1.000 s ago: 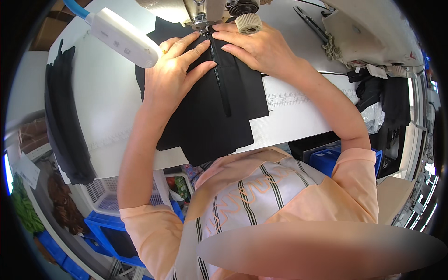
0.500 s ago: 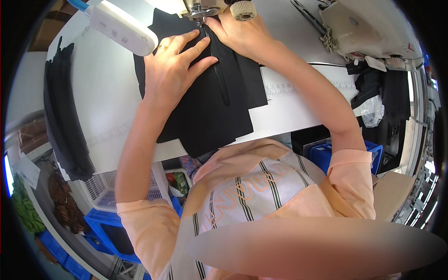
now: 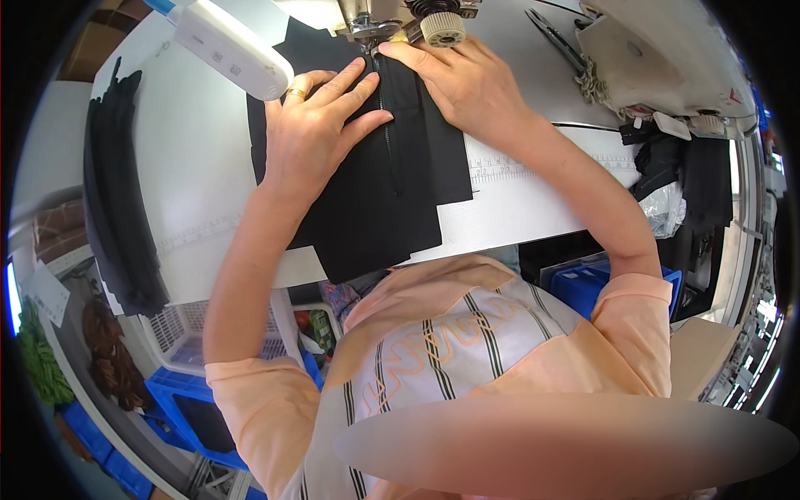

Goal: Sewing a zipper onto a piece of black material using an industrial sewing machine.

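A black fabric panel (image 3: 358, 204) with a stepped lower edge lies on the white sewing table, its top end under the presser foot (image 3: 372, 40) of a sewing machine. Down its middle runs a zipper (image 3: 386, 137). My left hand (image 3: 302, 129), a ring on one finger, rests flat on the panel left of the zipper with fingers spread. Right of the presser foot, my right hand (image 3: 479, 93) lies over the panel's edge, one outstretched digit reaching the fabric beside the foot. Its other fingertips are partly hidden behind the machine's round knob (image 3: 442, 30).
A white oblong device (image 3: 233, 52) overhangs the upper left. Stacked black fabric strips (image 3: 121, 192) hang over the table's left edge. Tweezers (image 3: 554, 37) lie at upper right, near the machine body (image 3: 667, 58). Below stand a white basket (image 3: 179, 337) and blue crates (image 3: 187, 417).
My right hand has shifted right and down, its fingers more stretched out. My left hand stays flat on the panel. The whole view has shifted slightly.
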Available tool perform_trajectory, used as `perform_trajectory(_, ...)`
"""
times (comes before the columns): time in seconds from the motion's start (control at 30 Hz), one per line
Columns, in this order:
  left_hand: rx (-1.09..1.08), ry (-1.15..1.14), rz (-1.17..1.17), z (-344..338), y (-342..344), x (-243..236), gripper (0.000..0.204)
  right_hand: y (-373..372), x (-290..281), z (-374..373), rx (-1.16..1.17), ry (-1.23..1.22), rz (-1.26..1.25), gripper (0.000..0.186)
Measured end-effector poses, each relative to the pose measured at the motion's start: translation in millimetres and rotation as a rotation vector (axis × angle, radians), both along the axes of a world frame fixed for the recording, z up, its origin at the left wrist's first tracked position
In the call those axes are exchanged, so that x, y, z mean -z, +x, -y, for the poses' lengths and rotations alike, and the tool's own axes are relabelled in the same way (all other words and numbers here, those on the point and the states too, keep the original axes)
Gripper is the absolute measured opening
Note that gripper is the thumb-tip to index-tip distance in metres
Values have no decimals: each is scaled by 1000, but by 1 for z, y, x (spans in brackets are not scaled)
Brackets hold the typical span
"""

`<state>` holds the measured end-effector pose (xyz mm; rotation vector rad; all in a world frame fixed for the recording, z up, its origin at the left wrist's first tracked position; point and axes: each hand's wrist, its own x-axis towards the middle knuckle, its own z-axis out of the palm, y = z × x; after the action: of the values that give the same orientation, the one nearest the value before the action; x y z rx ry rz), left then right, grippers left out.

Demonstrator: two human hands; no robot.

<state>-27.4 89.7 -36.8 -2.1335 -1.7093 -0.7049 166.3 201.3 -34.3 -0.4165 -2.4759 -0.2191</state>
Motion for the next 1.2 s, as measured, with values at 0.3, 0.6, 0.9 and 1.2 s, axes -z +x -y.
perform_trajectory(0.3,41,-25,141,-1,0,1,41,-1,1,-1,40,-27,74,45)
perform_trajectory(0.6,32,-85,87,6,5,9,51,39,-6,15,-280,-330,-6,41)
perform_trajectory(0.9,258,-622,249,104,35,-32,78,50,-9,74,-499,-195,29,25)
perform_trajectory(1.2,-7,-362,565,74,28,-38,20,62,-28,94,-477,-441,-210,20)
